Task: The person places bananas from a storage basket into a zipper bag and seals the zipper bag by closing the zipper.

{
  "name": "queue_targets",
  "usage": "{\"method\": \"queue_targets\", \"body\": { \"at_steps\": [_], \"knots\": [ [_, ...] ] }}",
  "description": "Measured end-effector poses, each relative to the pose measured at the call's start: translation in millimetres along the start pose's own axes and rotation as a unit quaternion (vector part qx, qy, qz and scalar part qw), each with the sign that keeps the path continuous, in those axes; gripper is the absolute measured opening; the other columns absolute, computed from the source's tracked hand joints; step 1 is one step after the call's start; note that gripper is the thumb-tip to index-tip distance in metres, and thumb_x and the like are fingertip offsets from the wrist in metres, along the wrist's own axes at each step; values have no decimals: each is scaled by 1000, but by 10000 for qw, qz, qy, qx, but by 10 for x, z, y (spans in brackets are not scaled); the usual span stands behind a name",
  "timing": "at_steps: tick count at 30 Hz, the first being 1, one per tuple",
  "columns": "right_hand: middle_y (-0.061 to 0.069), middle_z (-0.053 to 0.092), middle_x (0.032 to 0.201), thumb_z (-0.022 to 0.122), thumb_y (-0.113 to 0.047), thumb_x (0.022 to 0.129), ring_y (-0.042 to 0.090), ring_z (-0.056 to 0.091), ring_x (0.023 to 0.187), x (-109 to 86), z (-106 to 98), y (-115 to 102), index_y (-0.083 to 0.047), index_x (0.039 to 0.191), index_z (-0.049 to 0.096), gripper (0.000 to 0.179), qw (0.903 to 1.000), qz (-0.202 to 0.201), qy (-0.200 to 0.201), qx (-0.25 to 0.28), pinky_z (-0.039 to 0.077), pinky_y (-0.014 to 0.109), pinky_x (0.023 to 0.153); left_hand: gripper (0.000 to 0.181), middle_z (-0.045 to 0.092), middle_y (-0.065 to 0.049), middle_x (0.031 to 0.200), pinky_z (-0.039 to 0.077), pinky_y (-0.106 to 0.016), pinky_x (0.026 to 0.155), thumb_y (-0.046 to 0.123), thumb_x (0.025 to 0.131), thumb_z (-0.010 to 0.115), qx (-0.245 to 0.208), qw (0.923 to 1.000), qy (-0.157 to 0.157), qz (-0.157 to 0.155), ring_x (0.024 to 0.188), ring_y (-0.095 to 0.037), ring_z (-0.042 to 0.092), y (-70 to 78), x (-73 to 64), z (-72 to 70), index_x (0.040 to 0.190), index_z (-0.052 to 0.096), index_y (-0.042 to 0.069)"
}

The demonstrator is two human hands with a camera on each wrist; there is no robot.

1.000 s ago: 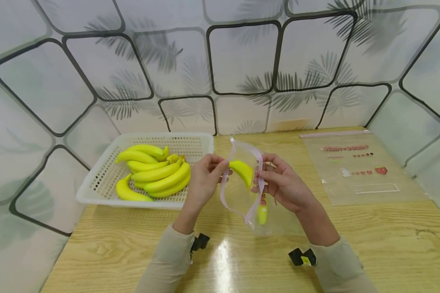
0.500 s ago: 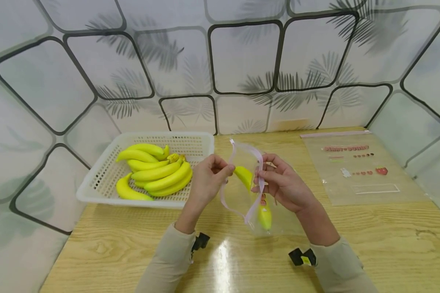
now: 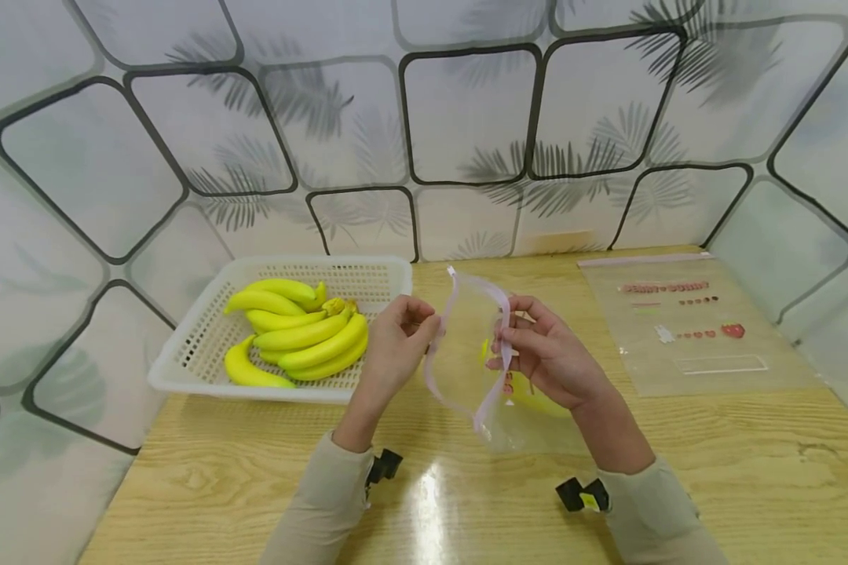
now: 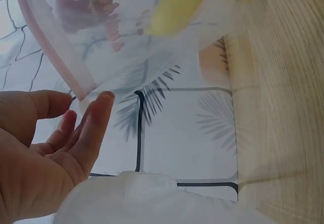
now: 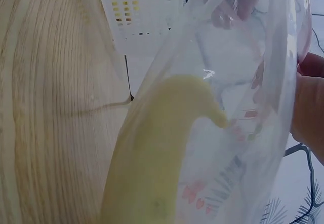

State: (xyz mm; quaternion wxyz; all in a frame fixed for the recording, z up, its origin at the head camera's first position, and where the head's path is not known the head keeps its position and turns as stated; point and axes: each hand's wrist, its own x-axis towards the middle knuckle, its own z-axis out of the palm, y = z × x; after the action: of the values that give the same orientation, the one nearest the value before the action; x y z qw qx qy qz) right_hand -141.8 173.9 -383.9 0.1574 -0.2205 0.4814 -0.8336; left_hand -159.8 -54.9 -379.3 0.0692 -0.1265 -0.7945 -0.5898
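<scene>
The left hand (image 3: 396,345) pinches one side of a clear plastic zip bag (image 3: 502,430) at its lilac rim, between thumb and fingers. The right hand (image 3: 547,357) grips the opposite side of the rim, so the mouth of the bag stands wide between them. Inside the bag is a single yellow banana (image 5: 147,158); the right wrist view shows its curved stem end through the film, while in the head view most of it is hidden behind the right hand and the bag's printed side.

Just beside the left hand, a white perforated plastic basket (image 3: 254,393) holds several more bananas (image 3: 311,341), some joined in a bunch. Well to the right, a second zip bag (image 3: 707,373) with red lettering and a strawberry print lies flat on the wood-grain tabletop (image 3: 396,502). Behind stands a white backdrop (image 3: 473,118) patterned with dark outlines and grey leaves.
</scene>
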Motion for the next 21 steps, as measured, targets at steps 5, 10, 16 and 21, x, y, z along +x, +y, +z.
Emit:
{"method": "queue_targets", "body": {
  "at_steps": [5,10,16,21],
  "knots": [
    [2,57,96,39,1,105,14,62,85,-28,-12,-51,-13,120,48,22,10000,-49,40,35,58,33,80,13,67,-8,94,54,-27,64,13,96,62,494,9975,-466,-209,80,-21,68,48,-35,-3,107,62,6],
    [3,59,95,36,3,105,15,63,84,-22,-41,-123,-12,120,49,25,9994,-204,-54,289,58,33,80,10,67,-14,90,56,-31,55,12,99,59,344,9962,-734,-303,74,-18,70,120,-44,-14,104,62,5],
    [4,60,95,34,5,105,16,63,82,-14,-110,-319,-11,116,53,27,9980,-212,30,596,58,34,79,10,67,-14,89,58,-34,55,12,100,57,371,9958,-769,-323,70,-16,69,297,103,68,103,61,4],
    [5,60,94,36,5,104,17,61,81,21,-187,-589,-9,115,53,24,9978,-282,215,557,58,34,77,9,67,-15,90,58,-33,54,9,100,56,410,9945,-914,-294,68,-21,71,492,359,195,102,59,1]
  ]
}}
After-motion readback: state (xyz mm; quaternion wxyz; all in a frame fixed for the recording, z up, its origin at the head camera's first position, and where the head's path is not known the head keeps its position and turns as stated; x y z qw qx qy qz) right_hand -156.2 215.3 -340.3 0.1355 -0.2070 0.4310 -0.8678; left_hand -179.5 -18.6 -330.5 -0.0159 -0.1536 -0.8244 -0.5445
